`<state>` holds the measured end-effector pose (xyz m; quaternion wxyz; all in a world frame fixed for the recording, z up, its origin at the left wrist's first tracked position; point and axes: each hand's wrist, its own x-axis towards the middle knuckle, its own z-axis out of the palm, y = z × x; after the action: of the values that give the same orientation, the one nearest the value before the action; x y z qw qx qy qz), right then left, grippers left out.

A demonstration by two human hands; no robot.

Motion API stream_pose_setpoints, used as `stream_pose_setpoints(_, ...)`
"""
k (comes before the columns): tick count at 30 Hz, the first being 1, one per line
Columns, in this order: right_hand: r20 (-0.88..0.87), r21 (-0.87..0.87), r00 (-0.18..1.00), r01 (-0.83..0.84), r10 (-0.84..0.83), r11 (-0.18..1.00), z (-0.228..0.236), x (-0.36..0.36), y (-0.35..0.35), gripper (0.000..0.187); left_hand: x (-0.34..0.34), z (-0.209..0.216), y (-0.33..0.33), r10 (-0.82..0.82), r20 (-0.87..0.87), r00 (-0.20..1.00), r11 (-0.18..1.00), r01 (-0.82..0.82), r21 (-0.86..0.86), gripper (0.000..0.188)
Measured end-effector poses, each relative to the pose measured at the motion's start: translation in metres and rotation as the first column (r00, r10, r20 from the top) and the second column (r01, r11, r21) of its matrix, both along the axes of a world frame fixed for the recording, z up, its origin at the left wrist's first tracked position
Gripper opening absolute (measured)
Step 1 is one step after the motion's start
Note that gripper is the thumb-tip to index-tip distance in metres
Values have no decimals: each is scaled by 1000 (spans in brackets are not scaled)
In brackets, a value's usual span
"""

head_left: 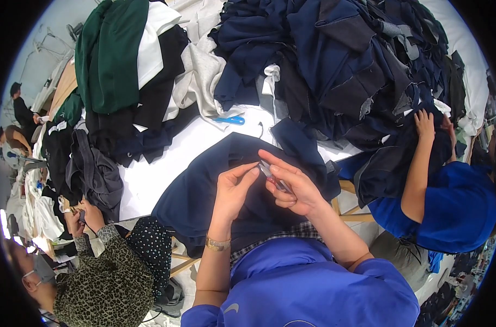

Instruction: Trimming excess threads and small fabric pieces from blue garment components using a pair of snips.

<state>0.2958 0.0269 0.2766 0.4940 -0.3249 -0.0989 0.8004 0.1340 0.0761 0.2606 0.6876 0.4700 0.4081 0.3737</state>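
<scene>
Navy cloth (196, 182) spreads across the frame's centre; above it, the left hand (233, 191) pinches thumb to forefinger, while the right hand (298, 191), forefinger extended, grips snips (267, 169). Lower centre, a pale curved logo (231, 308) marks a blue shirt (324, 289).

Desk (155, 182): white top. Far side, right: large heap of navy fabric (291, 54). Left: garment stack, green piece (109, 60) uppermost; pale grey cloth (199, 71) adjacent. Slim blue object (230, 120) between, kind unclear. Navy cloth (199, 188) across near edge.
</scene>
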Motion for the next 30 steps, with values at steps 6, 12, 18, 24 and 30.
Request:
stream_pose_setpoints(6,108,58,994,27,-33,998,0,-3,2,43,0,0,0,0,-18,1000,1000,0,12,20)
stream_pose_setpoints(12,205,103,977,30,-50,994,-1,-4,3,46,-1,-1,1,-4,-22,1000,1000,4,-1,20)
stream_pose_setpoints(18,272,116,961,25,-56,993,-1,-4,4,49,0,0,0,11,-35,999,1000,-10,16,20)
stream_pose_setpoints(24,295,137,950,68,-107,988,-3,-5,4,49,1,-3,0,-26,-51,998,999,27,19,25)
stream_pose_setpoints(30,169,128,981,69,-90,989,0,-1,0,46,-5,3,3,39,154,987,975,-4,-222,23)
